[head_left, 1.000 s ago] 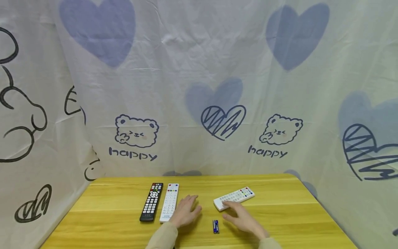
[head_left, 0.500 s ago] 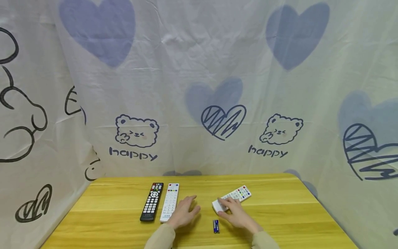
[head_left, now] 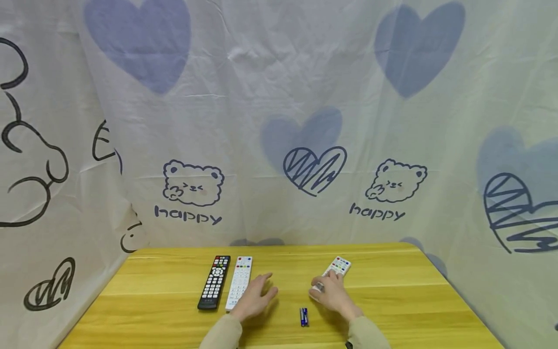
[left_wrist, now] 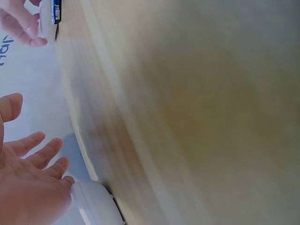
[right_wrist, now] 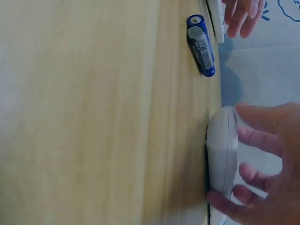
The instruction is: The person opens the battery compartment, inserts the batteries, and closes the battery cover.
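My right hand [head_left: 333, 293] holds the lower part of a white remote control [head_left: 341, 264], thumb at one end and little finger along its side in the right wrist view. The keys face up, and the hand covers the near half. My left hand [head_left: 254, 299] is relaxed with spread fingers, beside a second white remote control [head_left: 240, 278]. In the left wrist view its little finger lies against the rounded end of that white remote; contact is hard to tell. Between the hands lies a pair of blue batteries [head_left: 303, 317], side by side.
A black remote control [head_left: 214, 282] lies left of the second white one, roughly parallel to it. Everything rests on a yellow wood-grain table [head_left: 392, 261]. Behind and beside it hangs a white cloth [head_left: 270, 213] printed with hearts and bears.
The right hand has moved onto the white remote and turned it counterclockwise, so its far end points more away from me. The left hand has shifted slightly left; the batteries stay put.
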{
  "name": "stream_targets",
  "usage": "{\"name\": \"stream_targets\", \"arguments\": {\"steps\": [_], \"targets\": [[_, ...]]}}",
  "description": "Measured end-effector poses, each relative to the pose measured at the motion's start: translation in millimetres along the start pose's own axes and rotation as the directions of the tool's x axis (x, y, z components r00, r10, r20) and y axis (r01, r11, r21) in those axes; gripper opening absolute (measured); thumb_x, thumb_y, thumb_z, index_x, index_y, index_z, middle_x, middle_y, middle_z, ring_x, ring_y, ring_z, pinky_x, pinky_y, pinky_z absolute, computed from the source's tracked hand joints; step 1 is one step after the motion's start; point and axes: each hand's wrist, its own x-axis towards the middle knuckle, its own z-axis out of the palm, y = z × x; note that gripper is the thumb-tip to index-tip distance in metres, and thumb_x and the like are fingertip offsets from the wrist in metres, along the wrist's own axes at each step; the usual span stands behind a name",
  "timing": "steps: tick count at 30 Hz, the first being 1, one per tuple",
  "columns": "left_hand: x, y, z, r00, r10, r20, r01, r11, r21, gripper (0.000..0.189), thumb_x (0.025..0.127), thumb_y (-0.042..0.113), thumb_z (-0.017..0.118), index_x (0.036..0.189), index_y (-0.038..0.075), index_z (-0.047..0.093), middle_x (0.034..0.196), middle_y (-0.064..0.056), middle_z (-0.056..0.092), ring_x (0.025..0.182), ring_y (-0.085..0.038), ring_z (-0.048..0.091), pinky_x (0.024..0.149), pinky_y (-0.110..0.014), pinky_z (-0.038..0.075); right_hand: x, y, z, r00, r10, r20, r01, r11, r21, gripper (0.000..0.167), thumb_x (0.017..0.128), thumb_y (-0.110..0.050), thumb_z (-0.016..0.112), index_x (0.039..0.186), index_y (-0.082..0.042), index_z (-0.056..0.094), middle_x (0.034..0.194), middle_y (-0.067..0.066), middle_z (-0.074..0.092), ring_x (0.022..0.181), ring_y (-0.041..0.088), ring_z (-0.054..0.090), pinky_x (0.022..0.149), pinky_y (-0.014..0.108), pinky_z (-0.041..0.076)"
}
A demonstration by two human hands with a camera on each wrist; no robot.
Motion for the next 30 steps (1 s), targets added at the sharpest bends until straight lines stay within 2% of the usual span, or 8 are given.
{"name": "stream_targets", "arguments": {"steps": [5,9,14,17,24,30], "targets": [[-2.2,-0.2,-0.4,1.0,0.013,-0.014,-0.014,1.0,-0.01,0.06,0.103,0.03,0.055,0.147,-0.007,0.04,0.149,-0.035,0.043,0.138,-0.053,0.04,0.115,-0.07,0.033,-3.4,1.9,0.4,0.996,0.06,-0.063,-0.062,0.998,-0.028,0.02,0.073,-0.02,0.085,0.083,-0.009,0.071,0.099,0.02,0.051,0.095,0.036,0.039,0.077,0.042,0.037],[-4.9,0.4,-1.4,1.0,0.007,-0.013,-0.008,0.999,-0.035,0.062,0.104,0.034,0.054,0.148,-0.007,0.039,0.15,-0.033,0.042,0.139,-0.053,0.039,0.116,-0.07,0.032,-7.8,4.7,1.2,0.986,0.131,-0.101,-0.131,0.991,0.009,0.019,0.065,-0.015,0.084,0.077,-0.01,0.07,0.105,0.025,0.047,0.097,0.042,0.036,0.079,0.046,0.034],[-9.6,1.7,-3.2,1.0,0.001,-0.028,-0.003,0.998,-0.063,0.062,0.104,0.035,0.053,0.148,-0.006,0.04,0.151,-0.032,0.042,0.14,-0.052,0.038,0.116,-0.07,0.032,-14.0,12.4,2.3,0.963,0.25,-0.103,-0.241,0.967,0.087,0.02,0.064,-0.01,0.082,0.078,-0.006,0.068,0.114,0.027,0.039,0.104,0.048,0.032,0.085,0.053,0.033],[-13.2,2.5,-4.5,0.999,-0.004,-0.044,0.0,0.997,-0.079,0.062,0.104,0.036,0.053,0.148,-0.005,0.04,0.152,-0.031,0.042,0.14,-0.052,0.039,0.116,-0.07,0.032,-17.6,14.7,1.1,0.952,0.29,-0.098,-0.278,0.953,0.12,0.023,0.064,-0.009,0.081,0.082,-0.006,0.067,0.119,0.027,0.035,0.101,0.048,0.035,0.083,0.051,0.038],[-22.1,6.7,-6.2,0.998,-0.008,-0.062,-0.001,0.989,-0.146,0.06,0.104,0.037,0.052,0.149,-0.002,0.042,0.152,-0.03,0.043,0.14,-0.053,0.039,0.115,-0.072,0.032,-24.9,10.0,-6.4,0.954,0.29,-0.079,-0.275,0.949,0.155,0.033,0.063,-0.01,0.082,0.092,-0.006,0.068,0.128,0.029,0.035,0.097,0.043,0.049,0.081,0.046,0.051],[-30.3,11.4,-5.3,0.997,0.008,-0.081,-0.025,0.976,-0.215,0.054,0.105,0.029,0.053,0.146,-0.005,0.044,0.144,-0.029,0.052,0.134,-0.05,0.047,0.112,-0.068,0.039,-34.1,-3.8,-11.8,0.966,0.23,-0.121,-0.198,0.953,0.228,0.038,0.062,-0.005,0.081,0.097,-0.006,0.066,0.13,0.027,0.035,0.095,0.035,0.054,0.075,0.032,0.05]]}}
